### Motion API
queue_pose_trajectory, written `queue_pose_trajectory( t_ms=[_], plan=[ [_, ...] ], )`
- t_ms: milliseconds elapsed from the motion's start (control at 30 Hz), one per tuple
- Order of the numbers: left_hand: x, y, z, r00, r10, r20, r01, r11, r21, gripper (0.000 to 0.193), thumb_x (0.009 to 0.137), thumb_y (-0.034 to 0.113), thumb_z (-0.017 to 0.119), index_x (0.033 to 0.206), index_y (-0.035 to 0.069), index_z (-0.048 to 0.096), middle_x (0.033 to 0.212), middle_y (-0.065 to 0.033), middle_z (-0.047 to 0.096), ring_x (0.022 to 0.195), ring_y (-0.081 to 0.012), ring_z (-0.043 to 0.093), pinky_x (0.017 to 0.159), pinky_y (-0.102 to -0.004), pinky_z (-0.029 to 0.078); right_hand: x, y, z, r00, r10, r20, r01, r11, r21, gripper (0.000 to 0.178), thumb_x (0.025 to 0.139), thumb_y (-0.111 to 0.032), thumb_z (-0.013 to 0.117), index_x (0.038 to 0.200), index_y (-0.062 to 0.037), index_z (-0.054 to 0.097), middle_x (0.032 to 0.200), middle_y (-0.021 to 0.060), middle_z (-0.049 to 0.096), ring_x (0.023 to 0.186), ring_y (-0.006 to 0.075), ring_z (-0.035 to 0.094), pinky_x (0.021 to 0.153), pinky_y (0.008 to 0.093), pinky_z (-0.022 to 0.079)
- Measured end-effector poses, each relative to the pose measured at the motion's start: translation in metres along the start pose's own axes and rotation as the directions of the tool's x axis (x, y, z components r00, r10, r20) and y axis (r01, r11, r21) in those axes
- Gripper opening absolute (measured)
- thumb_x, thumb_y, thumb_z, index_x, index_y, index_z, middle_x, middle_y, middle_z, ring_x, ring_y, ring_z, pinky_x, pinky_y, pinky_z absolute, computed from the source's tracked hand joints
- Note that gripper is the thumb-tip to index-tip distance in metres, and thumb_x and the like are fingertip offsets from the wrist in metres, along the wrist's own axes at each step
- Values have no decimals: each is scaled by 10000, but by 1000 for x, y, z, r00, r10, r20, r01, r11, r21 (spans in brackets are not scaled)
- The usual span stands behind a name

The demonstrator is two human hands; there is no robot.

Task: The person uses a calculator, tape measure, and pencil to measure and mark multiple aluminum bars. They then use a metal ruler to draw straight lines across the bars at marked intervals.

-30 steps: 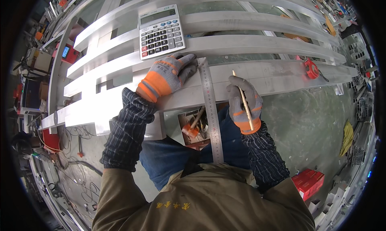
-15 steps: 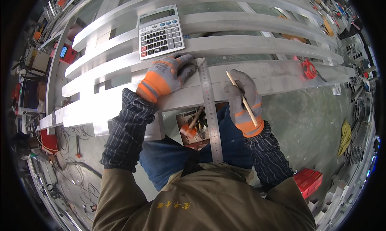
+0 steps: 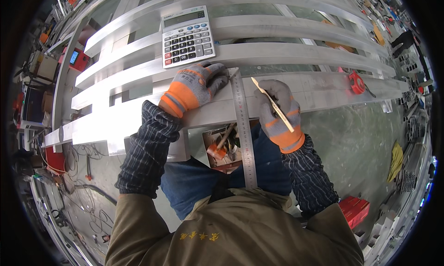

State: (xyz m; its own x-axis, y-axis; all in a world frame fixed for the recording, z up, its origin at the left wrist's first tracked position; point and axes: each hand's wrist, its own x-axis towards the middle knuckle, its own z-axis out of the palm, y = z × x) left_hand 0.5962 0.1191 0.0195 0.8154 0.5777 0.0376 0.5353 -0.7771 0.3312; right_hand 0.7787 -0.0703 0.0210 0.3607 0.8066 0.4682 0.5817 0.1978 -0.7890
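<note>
My left hand (image 3: 193,87), in a grey and orange work glove, rests on a long silvery metal bar (image 3: 314,85). Its curled fingers grip the far end of a steel square (image 3: 243,122), whose marked blade crosses the bar and reaches back over my lap. Just right of the blade, my right hand (image 3: 280,113), gloved alike, is closed around a pale wooden pencil (image 3: 274,105). The pencil's tip points up and left towards the blade, apart from it. Whether the tip touches the bar I cannot tell. A white calculator (image 3: 188,38) lies on the bars beyond my left hand.
Several parallel metal bars (image 3: 296,27) stretch away ahead. A red tape measure (image 3: 356,82) sits on the near bar at right. Below the bar is a box of tools (image 3: 212,162). Cables (image 3: 95,210) lie on the floor at left; a red box (image 3: 354,210) stands at right.
My right hand has shifted a little left, bringing the pencil tip nearer the blade of the square. My left hand has stayed on the square.
</note>
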Motion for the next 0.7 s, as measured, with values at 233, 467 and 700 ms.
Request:
queue_pose_trajectory(
  t_ms=[233,467,700],
  plan=[
    [-1,1,0,994,90,-66,-90,996,-1,413,985,343,631,1310,90,668,948,-200,722,853,-369,696,805,-436,577,7,13,7,997,-55,49,58,996,-61,201,884,-45,690,1083,-40,664,1003,159,719,857,349,710,773,417,578],
    [-5,-1,4,993,90,-81,-80,989,124,462,970,315,649,1369,83,632,976,-207,721,848,-353,694,795,-424,578,14,13,9,982,-140,129,166,962,-219,181,912,-5,653,1090,-30,669,1019,155,728,862,302,711,765,371,580],
    [0,-3,5,998,58,-14,-57,996,71,469,966,289,640,1385,78,619,1025,-221,724,890,-364,700,829,-428,579,15,15,12,980,-145,137,172,963,-209,149,919,-19,654,1066,-30,672,1011,151,725,878,320,702,785,393,573]
  ],
)
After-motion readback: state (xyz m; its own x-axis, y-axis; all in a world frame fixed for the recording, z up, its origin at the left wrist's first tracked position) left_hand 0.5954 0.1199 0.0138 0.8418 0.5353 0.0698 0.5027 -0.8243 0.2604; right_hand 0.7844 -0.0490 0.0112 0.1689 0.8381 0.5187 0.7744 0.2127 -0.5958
